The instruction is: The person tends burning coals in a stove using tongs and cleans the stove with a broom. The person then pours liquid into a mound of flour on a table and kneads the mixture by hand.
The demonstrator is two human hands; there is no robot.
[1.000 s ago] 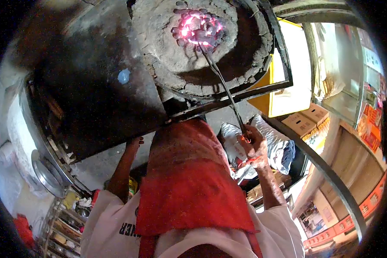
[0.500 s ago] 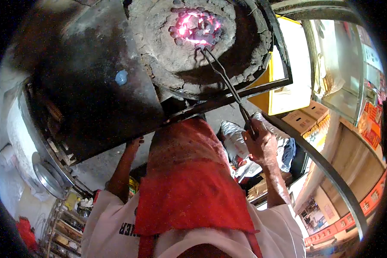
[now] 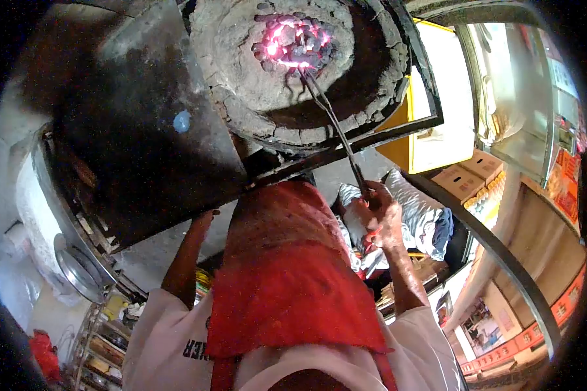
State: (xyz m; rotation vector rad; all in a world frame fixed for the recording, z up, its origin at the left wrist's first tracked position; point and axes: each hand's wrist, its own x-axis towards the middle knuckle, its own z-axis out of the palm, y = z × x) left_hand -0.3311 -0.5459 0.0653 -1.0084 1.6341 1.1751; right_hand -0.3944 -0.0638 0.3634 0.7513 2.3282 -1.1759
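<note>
My right hand (image 3: 381, 214) is closed around the handle end of long dark metal tongs (image 3: 336, 128). The tongs slant up and left across the stove's rim, and their tips touch or nearly touch the front edge of glowing coals (image 3: 293, 40). Those coals sit in the middle of a round, cracked clay stove (image 3: 231, 62), pink-hot with darker lumps around them. My left hand (image 3: 205, 218) hangs low by the front edge of a dark metal worktop (image 3: 143, 150); most of its fingers are hidden, so its grip does not show.
A blue lump (image 3: 182, 120) lies on the worktop. A metal frame bar (image 3: 346, 148) runs along the stove's front. On the right are a yellow-edged panel (image 3: 440, 98), cardboard boxes (image 3: 460, 182) and silvery sacks (image 3: 414, 215). A round metal lid (image 3: 78, 274) leans at the left.
My right hand has shifted left and slightly up with the tongs, which now stand a little steeper. Their tips stay at the coals' front edge. My left hand looks nearly unmoved.
</note>
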